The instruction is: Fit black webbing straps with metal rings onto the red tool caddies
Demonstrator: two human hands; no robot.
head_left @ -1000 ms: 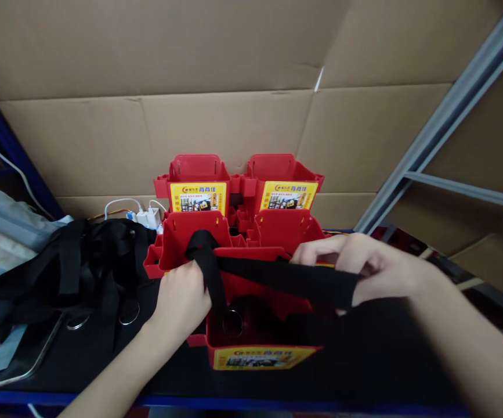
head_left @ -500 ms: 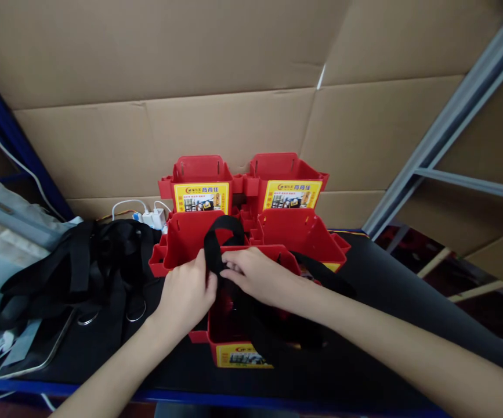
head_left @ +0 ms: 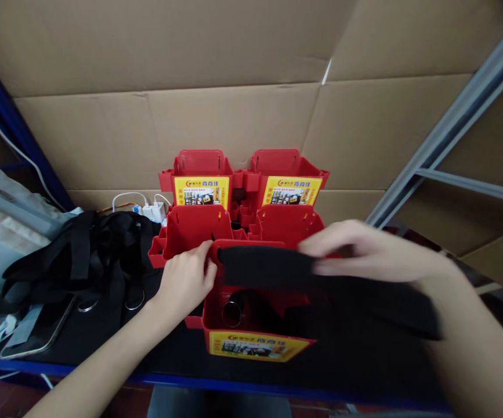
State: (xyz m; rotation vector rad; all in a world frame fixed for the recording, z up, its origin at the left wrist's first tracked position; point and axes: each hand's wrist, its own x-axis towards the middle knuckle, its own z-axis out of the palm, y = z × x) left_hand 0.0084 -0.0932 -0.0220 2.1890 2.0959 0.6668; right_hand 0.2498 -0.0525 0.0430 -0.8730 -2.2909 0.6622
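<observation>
The nearest red plastic bin [head_left: 216, 313] has a yellow label on its front and a metal ring inside. My left hand [head_left: 189, 274] is closed on the back left corner of this bin's rim. A black webbing strap [head_left: 268, 266] runs from the slot by that corner toward the right, stretched across the bin. My right hand [head_left: 364, 252], blurred by motion, pinches the strap to the right of the bin. More of the strap hangs below my right wrist, and some lies in the bin.
Several more red bins [head_left: 201, 162] stand stacked behind, against a cardboard wall [head_left: 229, 128]. To the left lie a heap of black straps [head_left: 103, 249], a phone [head_left: 38, 334] and white chargers [head_left: 153, 212]. A blue edge [head_left: 181, 383] borders the front.
My right hand has moved right and drawn the strap's loop out into a long stretch. My left hand stays at the bin's corner. More of the bin's label now shows.
</observation>
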